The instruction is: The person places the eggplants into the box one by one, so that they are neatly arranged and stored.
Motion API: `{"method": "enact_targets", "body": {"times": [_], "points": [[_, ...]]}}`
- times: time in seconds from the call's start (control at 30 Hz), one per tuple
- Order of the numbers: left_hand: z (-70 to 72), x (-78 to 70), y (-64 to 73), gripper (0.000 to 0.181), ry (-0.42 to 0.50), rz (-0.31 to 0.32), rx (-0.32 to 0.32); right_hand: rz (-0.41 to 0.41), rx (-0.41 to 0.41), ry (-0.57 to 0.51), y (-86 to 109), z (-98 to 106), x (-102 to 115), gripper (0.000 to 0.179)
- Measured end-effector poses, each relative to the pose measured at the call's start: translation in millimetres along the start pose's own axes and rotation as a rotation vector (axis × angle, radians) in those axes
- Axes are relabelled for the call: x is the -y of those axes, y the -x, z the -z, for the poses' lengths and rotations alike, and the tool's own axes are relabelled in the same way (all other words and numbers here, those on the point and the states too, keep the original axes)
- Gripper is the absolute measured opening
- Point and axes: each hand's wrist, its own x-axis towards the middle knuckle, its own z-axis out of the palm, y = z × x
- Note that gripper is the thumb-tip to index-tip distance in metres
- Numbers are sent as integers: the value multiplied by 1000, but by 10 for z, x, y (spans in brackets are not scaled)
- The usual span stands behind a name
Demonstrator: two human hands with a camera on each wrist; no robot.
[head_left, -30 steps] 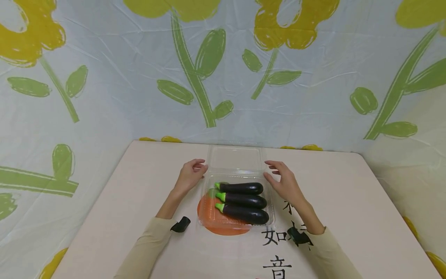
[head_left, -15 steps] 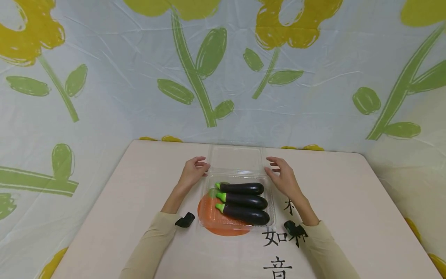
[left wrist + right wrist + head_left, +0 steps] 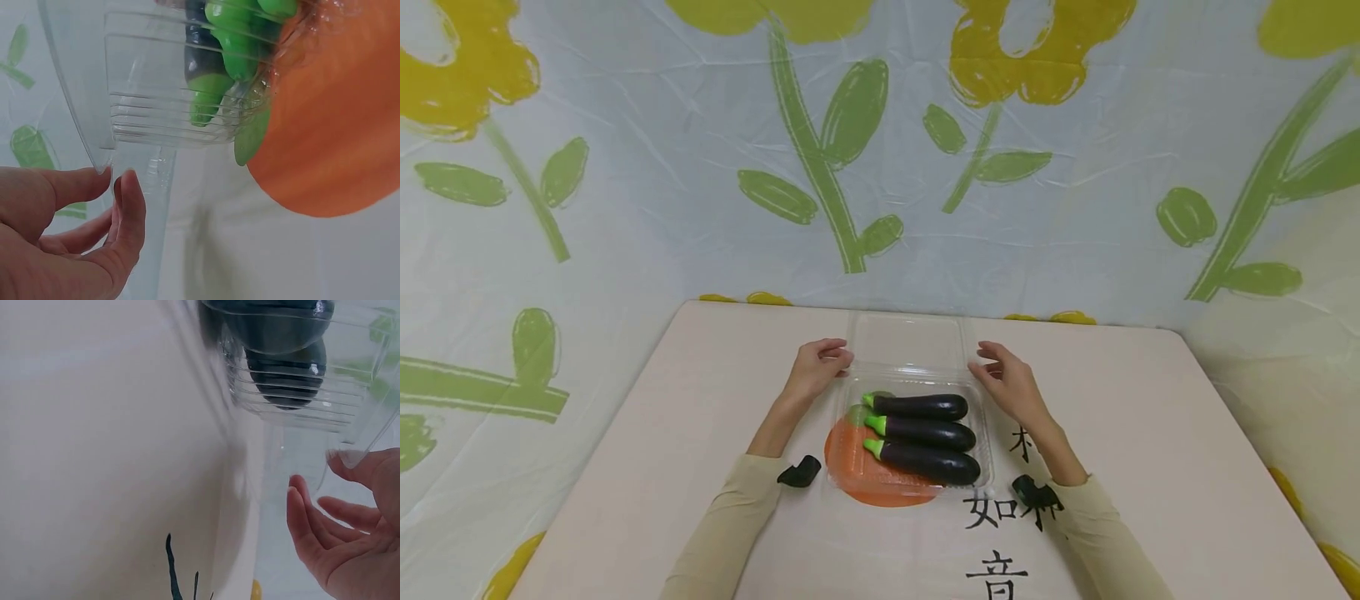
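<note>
A clear plastic clamshell box [image 3: 910, 492] stands on the table with its lid [image 3: 910, 340] laid back. Inside lie three dark eggplants [image 3: 925, 433] with green stem ends, side by side. My left hand [image 3: 820, 368] is at the left side of the hinge; in the left wrist view, its thumb tip is right at the lid's corner, with bent fingers on the other side of the thin edge. Opposite it, my right hand [image 3: 1009, 385] has its thumb at the right hinge corner. Its fingers curve apart from the thumb in the right wrist view.
The pale table [image 3: 715, 400] carries a printed orange shape [image 3: 887, 500] under the box and black characters [image 3: 997, 575] to its right. A flower-patterned cloth [image 3: 700, 125] rises behind the table and at both sides. Dark wrist-worn devices [image 3: 800, 472] show at the sleeves.
Both hands have shifted only slightly: the left a little to the right, its forearm with it, and the right forearm slightly upward in view. Box, lid and eggplants stay put.
</note>
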Motion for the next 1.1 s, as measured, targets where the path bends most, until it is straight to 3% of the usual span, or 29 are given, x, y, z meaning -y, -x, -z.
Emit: {"method": "enact_targets", "body": {"times": [0.3, 0.53, 0.7, 1.1], "points": [[-11, -18, 41, 38, 37, 8, -4, -1, -60, -52, 26, 36, 22, 43], [-22, -84, 78, 39, 61, -2, -16, -22, -80, -114, 27, 82, 53, 56], [-30, -138, 83, 38, 33, -25, -22, -16, -77, -118, 16, 127, 45, 52], [-65, -221, 72, 29, -66, -98, -45, 93, -145, -124, -30, 183, 37, 41]]}}
